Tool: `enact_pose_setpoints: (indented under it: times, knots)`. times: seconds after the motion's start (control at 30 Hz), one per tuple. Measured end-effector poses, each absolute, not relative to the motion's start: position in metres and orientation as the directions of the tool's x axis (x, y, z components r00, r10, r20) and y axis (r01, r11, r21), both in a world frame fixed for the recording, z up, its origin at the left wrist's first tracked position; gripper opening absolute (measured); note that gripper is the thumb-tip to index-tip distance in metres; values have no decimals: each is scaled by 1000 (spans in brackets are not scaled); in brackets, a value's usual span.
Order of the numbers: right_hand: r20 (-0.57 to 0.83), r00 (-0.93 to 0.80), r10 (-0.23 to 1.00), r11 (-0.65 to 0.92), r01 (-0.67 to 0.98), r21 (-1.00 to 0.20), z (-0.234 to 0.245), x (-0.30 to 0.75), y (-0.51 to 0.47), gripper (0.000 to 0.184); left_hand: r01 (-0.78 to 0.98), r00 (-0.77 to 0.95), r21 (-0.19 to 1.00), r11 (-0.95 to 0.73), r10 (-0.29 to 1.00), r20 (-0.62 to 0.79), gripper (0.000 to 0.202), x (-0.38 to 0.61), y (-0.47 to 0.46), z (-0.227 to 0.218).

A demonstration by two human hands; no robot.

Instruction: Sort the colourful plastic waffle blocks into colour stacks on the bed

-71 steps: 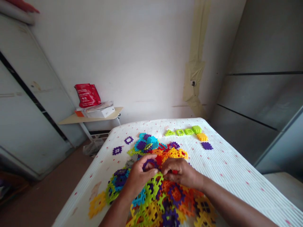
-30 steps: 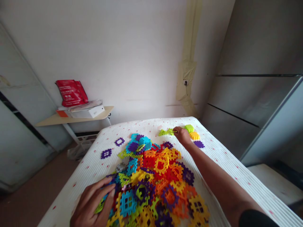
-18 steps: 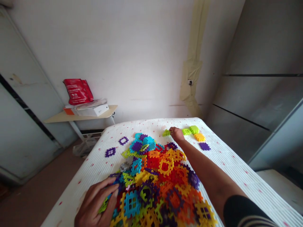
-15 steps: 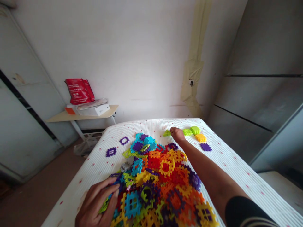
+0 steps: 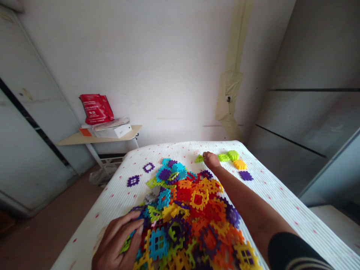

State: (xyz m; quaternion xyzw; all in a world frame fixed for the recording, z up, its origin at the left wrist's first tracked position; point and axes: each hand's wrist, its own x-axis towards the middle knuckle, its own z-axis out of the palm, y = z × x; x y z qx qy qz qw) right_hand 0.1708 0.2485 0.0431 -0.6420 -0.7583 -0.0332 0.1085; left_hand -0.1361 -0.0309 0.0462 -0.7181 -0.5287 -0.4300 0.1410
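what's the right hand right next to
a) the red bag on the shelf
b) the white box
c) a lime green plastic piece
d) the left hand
c, the right hand is at the far end of the mattress, with its fingertips beside the lime green plastic piece.

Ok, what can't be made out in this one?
Head view only:
Whether the right hand holds anything: its own knuckles hide the palm side.
Whether the left hand grips a piece: its fingers hide what lies beneath.
The end of the lime-green plastic piece: the right hand covers it.
The near part of the pile of plastic pieces: cut off by the lower edge.
Print on the red bag: too small.
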Motion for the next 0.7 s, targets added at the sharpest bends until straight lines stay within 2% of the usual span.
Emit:
enact_pose_setpoints:
  times: [0.7]
  knots:
    - [167,-157,973,163,986,-20,54,159,239,30,878,71,253,-407,633,771,15,-130,-32,53]
